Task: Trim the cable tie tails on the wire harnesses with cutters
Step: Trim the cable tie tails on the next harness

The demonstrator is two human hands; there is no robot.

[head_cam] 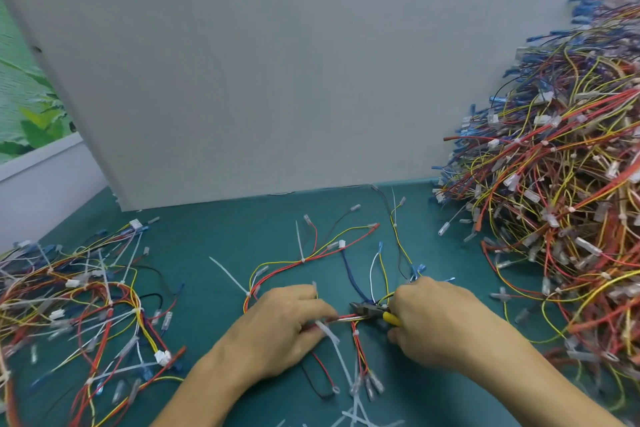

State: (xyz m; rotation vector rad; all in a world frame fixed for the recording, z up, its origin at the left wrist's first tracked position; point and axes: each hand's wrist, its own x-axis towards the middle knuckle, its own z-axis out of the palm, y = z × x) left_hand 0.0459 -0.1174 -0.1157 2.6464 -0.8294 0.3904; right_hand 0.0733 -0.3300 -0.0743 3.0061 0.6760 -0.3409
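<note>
Fingers [313, 310] of my left hand [277, 333] are curled and pinch the wire harness [346, 316], pressing its red and yellow wires down on the green mat [225, 236]. Well to the left of these fingers lies a loose pile of harnesses [86, 305] with long white tails standing out of it; I judge these untrimmed. Just below the left fingertips a white cable tie tail [334, 343] runs from the held bundle toward me, uncut. Between my two hands sit the cutters [367, 308], black nose pointing left at the bundle, touching or nearly touching the wires. Whether the blades are parted, I cannot tell. My right hand [440, 319] is wrapped round the yellow handles, fingers closed on them. Far to the right of that hand rises a large heap of harnesses [554, 201].

Step in hand, as I judge it: placing the blades on one tie of the held harness.

Next move calls for:
1. Blades set flush against the tie head.
2. Only the tail in the bite, no wire insulation.
3. Left fingers holding the bundle steady during the squeeze.
</note>
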